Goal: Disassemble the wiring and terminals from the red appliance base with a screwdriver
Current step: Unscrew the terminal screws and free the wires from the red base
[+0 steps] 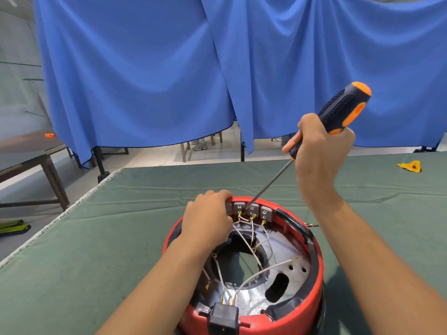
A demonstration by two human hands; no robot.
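Screwdriver (338,112) tip sits at the grey terminals (251,209), held tight in the right hand (321,151); left hand (208,216) grips the red base (312,308). Next, probably turn.

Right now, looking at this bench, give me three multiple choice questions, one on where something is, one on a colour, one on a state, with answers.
1. Where does the screwdriver tip sit?
A. At the grey terminal blocks on the far rim of the red base
B. At the black plug socket
C. On the green table cover

2. What colours is the screwdriver handle?
A. Red and white
B. Black and orange
C. All yellow

3. What is the left hand doing?
A. Lying flat on the table
B. Holding a loose wire in the air
C. Gripping the base's far rim beside the terminal blocks

Answers: 1 A, the shaft runs down from the right hand to the blocks. 2 B, black grip with orange end and inserts. 3 C, its fingers curl over the red rim.
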